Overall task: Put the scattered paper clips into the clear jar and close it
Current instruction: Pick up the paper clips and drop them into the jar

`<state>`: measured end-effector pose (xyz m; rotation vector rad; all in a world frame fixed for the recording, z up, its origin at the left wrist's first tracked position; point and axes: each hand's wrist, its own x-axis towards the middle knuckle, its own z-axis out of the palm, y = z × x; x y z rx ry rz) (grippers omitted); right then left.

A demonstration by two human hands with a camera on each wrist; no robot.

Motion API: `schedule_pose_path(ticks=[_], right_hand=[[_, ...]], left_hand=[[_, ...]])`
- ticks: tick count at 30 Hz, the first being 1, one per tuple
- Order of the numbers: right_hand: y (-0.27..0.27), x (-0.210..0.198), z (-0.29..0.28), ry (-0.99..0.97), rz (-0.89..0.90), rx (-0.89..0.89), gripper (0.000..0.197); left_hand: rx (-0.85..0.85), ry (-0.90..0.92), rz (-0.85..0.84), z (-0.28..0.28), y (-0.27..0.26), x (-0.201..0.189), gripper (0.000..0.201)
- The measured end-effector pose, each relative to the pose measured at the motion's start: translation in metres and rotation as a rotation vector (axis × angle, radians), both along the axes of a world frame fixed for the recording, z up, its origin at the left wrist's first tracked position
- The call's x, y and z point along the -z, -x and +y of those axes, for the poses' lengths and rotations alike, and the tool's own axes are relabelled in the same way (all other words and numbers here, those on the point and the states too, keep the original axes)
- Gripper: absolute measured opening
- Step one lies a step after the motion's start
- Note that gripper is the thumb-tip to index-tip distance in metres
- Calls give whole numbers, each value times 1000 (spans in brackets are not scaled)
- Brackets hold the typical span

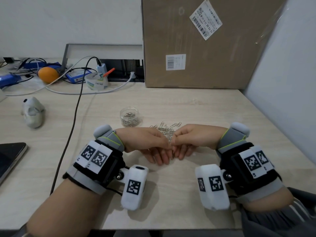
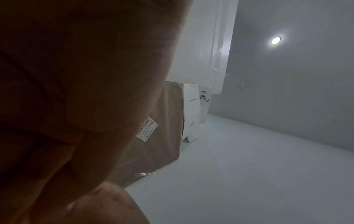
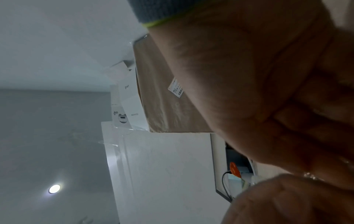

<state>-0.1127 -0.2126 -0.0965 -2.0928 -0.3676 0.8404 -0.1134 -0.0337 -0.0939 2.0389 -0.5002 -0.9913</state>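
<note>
A small clear jar [image 1: 130, 117] stands open on the wooden desk [image 1: 171, 194], partly filled with silver paper clips. Just right of it lies a loose heap of paper clips [image 1: 166, 130]. My left hand [image 1: 166, 152] and right hand [image 1: 177, 150] meet fingertip to fingertip at the near edge of the heap, on their sides on the desk. Their fingers curl round a bunch of clips, and a few glint between them. Most of what they hold is hidden. Both wrist views are filled by the dark left palm [image 2: 76, 106] and right palm [image 3: 268, 91].
A large cardboard box [image 1: 196, 41] stands behind the heap, with a white partition [image 1: 282, 82] at the right. A black cable [image 1: 75, 113] crosses the desk on the left. A grey toy [image 1: 33, 112], a tape roll [image 1: 96, 81] and an orange [image 1: 47, 74] lie beyond it.
</note>
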Motion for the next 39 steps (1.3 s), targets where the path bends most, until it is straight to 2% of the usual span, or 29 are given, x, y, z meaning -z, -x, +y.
schedule_pose_path(ticks=[4, 8, 10, 13, 17, 24, 27, 31, 33, 39], right_hand=[[-5, 2, 0, -100, -81, 132, 24], [-13, 1, -5, -267, -286, 394, 20], [-22, 7, -10, -281, -384, 562, 19], [-35, 22, -16, -294, -438, 714, 15], [-37, 30, -10, -390, -387, 697, 19], [-32, 35, 9, -440, -289, 444, 19], [-31, 29, 6, -483, -313, 488, 20], [-38, 30, -5, -491, -429, 691, 19], [-40, 32, -9, -417, -464, 706, 19], [-36, 37, -1, -251, -432, 455, 19]], left_hand=[[-140, 99, -43, -1, -4, 3, 20], [-467, 273, -188, 4, -15, 2, 15], [-629, 341, -251, 8, -24, 4, 12], [-737, 296, -321, 12, -32, 10, 19], [-716, 297, -264, 7, -32, 17, 32], [-561, 400, -119, -6, -25, 23, 31], [-579, 447, -151, -7, -27, 24, 34], [-682, 430, -237, -3, -33, 24, 24], [-673, 401, -259, -2, -34, 25, 23], [-511, 324, -223, -4, -25, 22, 31]])
